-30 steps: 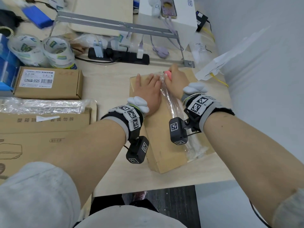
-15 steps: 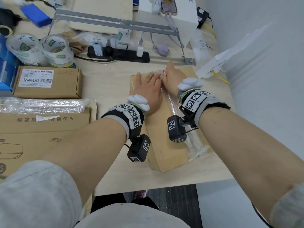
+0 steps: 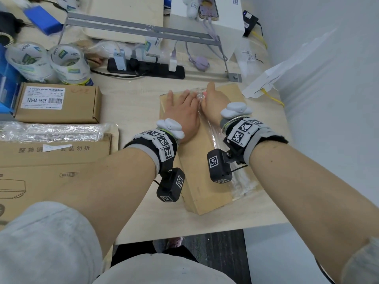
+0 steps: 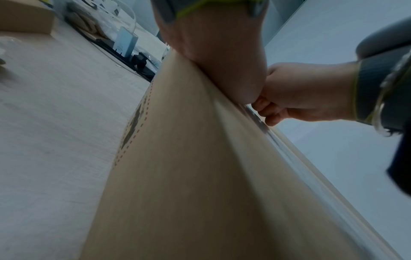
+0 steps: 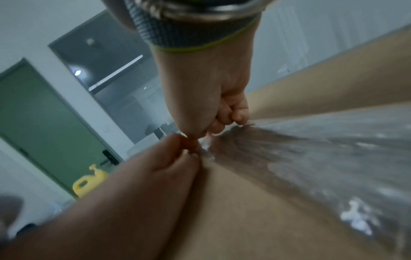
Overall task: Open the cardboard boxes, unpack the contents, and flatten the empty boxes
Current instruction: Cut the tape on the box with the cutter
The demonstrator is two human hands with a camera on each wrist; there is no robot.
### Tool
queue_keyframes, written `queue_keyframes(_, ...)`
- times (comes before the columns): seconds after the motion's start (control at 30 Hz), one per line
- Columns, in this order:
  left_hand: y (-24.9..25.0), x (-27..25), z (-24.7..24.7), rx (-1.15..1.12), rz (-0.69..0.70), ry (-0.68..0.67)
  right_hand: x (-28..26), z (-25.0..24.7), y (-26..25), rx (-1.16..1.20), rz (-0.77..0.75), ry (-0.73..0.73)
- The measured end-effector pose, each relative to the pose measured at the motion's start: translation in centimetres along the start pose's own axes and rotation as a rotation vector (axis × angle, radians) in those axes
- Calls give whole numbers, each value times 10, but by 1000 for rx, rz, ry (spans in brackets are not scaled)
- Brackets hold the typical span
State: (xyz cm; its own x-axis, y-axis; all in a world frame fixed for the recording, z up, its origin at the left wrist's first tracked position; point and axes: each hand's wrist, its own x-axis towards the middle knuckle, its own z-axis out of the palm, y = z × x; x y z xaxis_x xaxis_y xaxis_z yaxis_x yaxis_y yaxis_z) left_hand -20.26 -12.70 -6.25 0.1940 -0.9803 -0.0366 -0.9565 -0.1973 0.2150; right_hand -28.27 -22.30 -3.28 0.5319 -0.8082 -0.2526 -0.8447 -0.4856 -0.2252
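The left hand (image 3: 182, 111) lies flat, fingers straight and spread, pressing on the top of the cardboard box (image 3: 196, 160). The right hand (image 3: 213, 103) is next to it, touching it, with fingers curled and pressed together; something pink shows between them, but what it holds I cannot tell. In the right wrist view these curled fingers (image 5: 231, 112) meet the clear tape (image 5: 322, 149) at the far end of the box.

The box is shut. It lies flat on the light wooden table (image 3: 131, 99), near the right edge, with its long side going away from the person. It is plain brown, and the wrinkled tape runs along the middle of its top. The left wrist view shows a dashed line and dark print on its left side (image 4: 133, 123).

To the left is a small brown box with a white label (image 3: 57, 103), also shut, and nearer a big flat carton (image 3: 51, 171) with a clear plastic packet (image 3: 51, 130) on it.
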Motion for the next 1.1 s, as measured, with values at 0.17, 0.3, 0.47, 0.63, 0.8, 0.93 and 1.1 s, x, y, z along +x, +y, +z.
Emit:
queue_keyframes(0.17,0,1,1,-6,0,2,-8,5,3,-15,1,5)
queue_keyframes(0.3,-1,0,1,-25,3,22,-12,5,6,25,-45,-13)
queue_keyframes(0.47,-1,0,2,-17,2,18,-18,1,7,-48,-43,-39)
queue_keyframes(0.63,0,0,2,-37,-4,25,-25,4,8,-43,3,-3)
queue_keyframes(0.8,1,0,2,-44,1,41,-31,8,12,-84,-11,-17)
queue_keyframes(0.93,0,0,4,-42,2,44,-34,7,12,-79,-33,-42)
queue_keyframes(1.1,-1,1,5,-36,-2,58,-39,7,16,-57,-31,-19)
